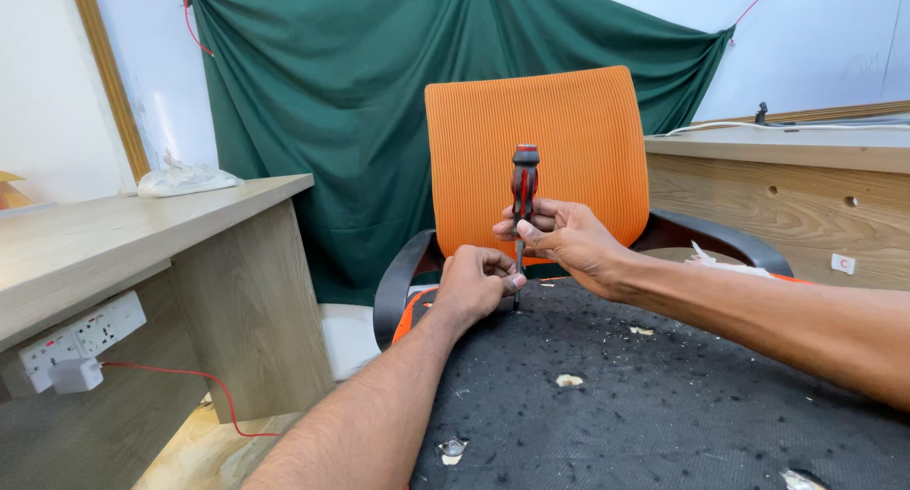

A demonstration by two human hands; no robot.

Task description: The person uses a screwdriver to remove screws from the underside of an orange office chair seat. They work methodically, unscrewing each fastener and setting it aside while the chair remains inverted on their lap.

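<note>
Standing upright | red-black screwdriver | right hand gripping | left hand steadying shaft

An office room used as a makeshift workshop: a wooden table with a wall socket strip below its edge, an orange-backed office chair, a green cloth backdrop, and another wooden counter behind.
</note>
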